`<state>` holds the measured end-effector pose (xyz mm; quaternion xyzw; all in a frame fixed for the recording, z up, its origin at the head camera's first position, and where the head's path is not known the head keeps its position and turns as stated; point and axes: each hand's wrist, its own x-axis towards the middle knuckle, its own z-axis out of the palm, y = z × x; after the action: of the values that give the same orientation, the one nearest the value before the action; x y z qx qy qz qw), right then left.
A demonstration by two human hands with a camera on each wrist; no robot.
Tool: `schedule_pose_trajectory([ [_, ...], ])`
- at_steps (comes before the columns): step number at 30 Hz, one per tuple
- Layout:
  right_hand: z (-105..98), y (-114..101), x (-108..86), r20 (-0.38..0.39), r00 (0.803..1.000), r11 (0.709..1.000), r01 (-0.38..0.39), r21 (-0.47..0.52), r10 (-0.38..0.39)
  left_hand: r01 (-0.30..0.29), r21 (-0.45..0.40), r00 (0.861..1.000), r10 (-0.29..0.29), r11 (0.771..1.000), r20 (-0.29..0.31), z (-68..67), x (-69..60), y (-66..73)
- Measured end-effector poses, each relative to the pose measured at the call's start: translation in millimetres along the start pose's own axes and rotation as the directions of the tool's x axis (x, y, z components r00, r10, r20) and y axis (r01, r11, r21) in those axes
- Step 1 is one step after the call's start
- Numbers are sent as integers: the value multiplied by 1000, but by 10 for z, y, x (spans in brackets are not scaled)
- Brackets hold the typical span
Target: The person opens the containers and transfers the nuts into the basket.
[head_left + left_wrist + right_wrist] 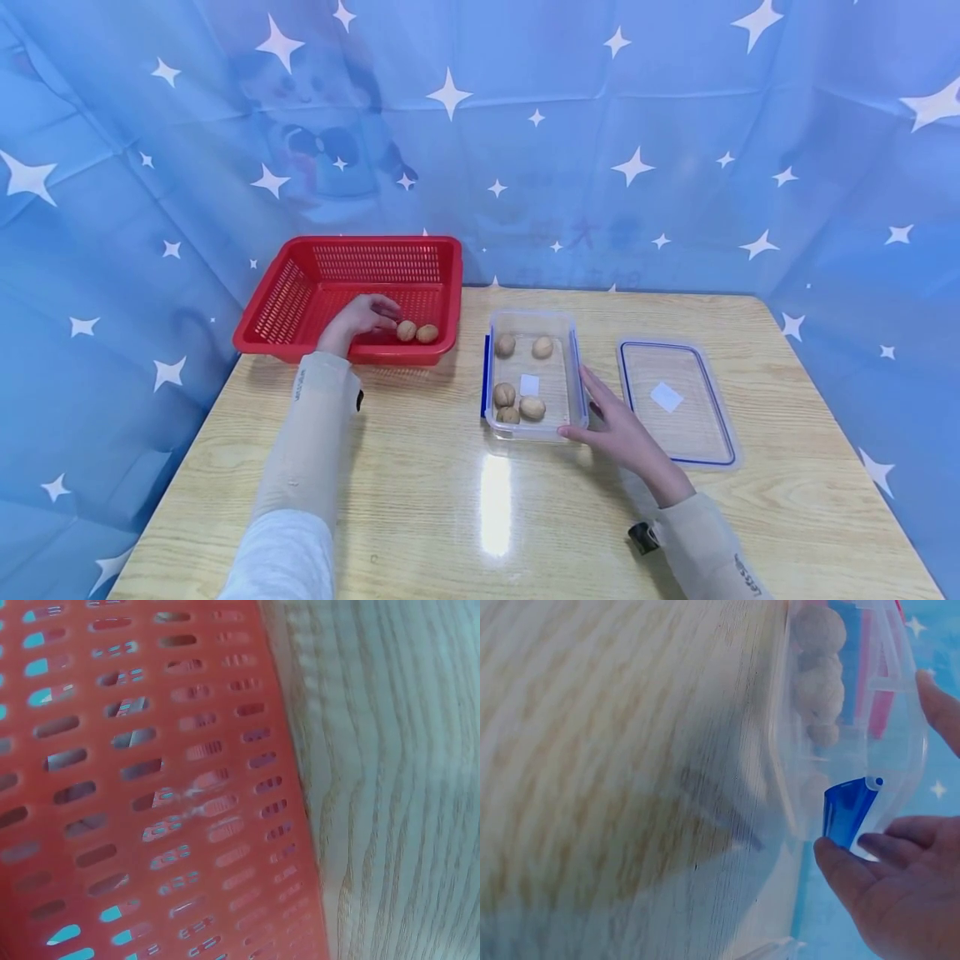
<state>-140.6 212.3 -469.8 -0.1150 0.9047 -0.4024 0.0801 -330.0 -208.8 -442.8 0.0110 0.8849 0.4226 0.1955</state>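
Reaching over the near rim of the red basket (348, 352), my left hand (363, 317) has its fingers loosely bent and a little apart, right beside two walnuts (417, 332) on the basket floor; I cannot tell whether the fingertips touch the nearer one. My left wrist view shows mostly slotted red wall, with the table (397, 780) alongside.

My right hand (618, 425) rests at the right side of the clear container (536, 317), thumb at the near corner and fingers apart along the wall, touching without clamping. The right wrist view puts a fingertip by a blue latch (850, 814). Five walnuts (532, 407) lie inside the container, two far and three near. The clear lid (678, 433), edged in blue, lies flat just beyond my right hand.
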Motion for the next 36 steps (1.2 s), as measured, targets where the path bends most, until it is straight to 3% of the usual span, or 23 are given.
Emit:
schedule_pose_trajectory([
  [7, 1, 9, 5, -1, 1000, 1000, 2, 1, -2, -20, -188, 999, 12, 982, -46, -32, -8, 37],
  [17, 0, -12, 5, -2, 1000, 1000, 16, 5, -16, -55, -301, 998, 41, 952, -52, -59, -57, 149],
  [22, 0, -24, 4, 0, 1000, 1000, 29, 6, -29, -100, -283, 994, 82, 954, -72, -80, -109, 212],
  [23, 1, -25, 3, -1, 1000, 1000, 30, 4, -30, -130, -305, 991, 115, 943, -69, -89, -39, 142],
  [28, 2, -29, 0, -4, 999, 999, 32, -2, -32, -180, -296, 983, 162, 938, -85, -85, -64, 201],
  [29, 1, -30, 1, -5, 999, 999, 33, -2, -33, -184, -298, 982, 166, 936, -87, -83, -73, 219],
  [30, 1, -30, 2, -5, 999, 999, 33, 0, -33, -168, -271, 984, 146, 948, -99, -73, -163, 315],
  [36, 1, -17, 11, -2, 999, 999, 32, 3, -32, -184, -298, 982, 161, 937, -100, -55, -255, 427],
])
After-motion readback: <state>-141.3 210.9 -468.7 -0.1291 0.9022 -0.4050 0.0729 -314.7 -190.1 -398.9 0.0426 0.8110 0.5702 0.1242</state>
